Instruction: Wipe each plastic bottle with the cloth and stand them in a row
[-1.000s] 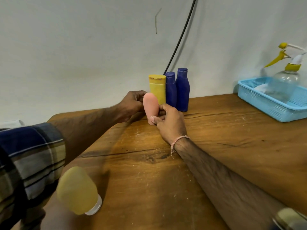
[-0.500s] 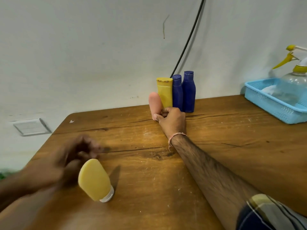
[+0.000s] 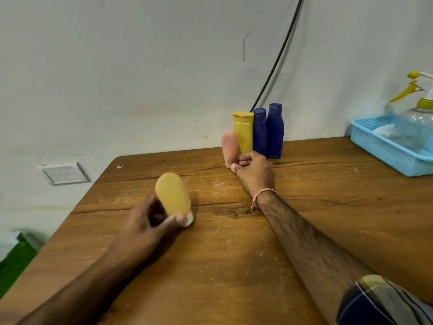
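Note:
Against the wall at the back of the wooden table stand a yellow bottle and two blue bottles side by side. A pink bottle stands at the left end of that row, and my right hand holds it near its base. Nearer to me, my left hand grips a pale yellow bottle with a white cap, cap down on the table and tilted. No cloth is clearly in view.
A light blue basket sits at the right back of the table with a clear spray bottle in it. A black cable runs down the wall behind the bottles. The table's left edge is close to my left arm.
My left hand left the pink bottle, swung back toward me and took hold of the pale yellow bottle. My right hand stayed on the pink bottle.

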`<state>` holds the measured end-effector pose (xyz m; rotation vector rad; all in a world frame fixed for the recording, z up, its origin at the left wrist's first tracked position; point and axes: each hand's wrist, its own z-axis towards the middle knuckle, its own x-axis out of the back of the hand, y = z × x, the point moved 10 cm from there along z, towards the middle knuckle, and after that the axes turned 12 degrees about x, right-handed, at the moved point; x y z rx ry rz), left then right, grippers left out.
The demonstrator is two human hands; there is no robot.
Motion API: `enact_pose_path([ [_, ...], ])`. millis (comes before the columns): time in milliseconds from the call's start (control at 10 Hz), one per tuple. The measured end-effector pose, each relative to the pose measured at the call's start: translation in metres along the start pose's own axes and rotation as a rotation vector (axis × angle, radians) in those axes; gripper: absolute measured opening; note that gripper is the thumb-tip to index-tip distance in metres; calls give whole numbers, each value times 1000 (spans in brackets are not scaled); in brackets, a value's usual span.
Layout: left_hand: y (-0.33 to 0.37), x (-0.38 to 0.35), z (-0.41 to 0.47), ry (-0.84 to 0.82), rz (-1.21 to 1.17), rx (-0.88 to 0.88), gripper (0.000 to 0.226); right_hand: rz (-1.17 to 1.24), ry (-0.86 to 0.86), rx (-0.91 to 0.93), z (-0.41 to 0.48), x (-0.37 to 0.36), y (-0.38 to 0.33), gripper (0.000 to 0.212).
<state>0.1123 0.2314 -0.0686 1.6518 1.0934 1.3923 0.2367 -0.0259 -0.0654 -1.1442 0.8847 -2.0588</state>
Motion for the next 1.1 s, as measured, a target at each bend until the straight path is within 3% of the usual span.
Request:
enact_pose_path([
  [200, 27, -18, 103, 12, -151, -10, 43, -2, -13, 40, 4, -3, 2, 31],
  [400, 52, -42, 161, -13, -10, -47, 29, -29, -13, 53, 7, -5, 4, 32],
  [700, 55, -51, 185, -5, 68, -130, 32, -5, 38, 21, 8, 0, 7, 27],
  [900, 53, -56, 190, -14, 87, -136, 40, 24, 42, 23, 8, 0, 9, 28],
  [1100, 43, -46, 171, 24, 10, -74, 66, 83, 82, -9, -5, 15, 6, 26],
])
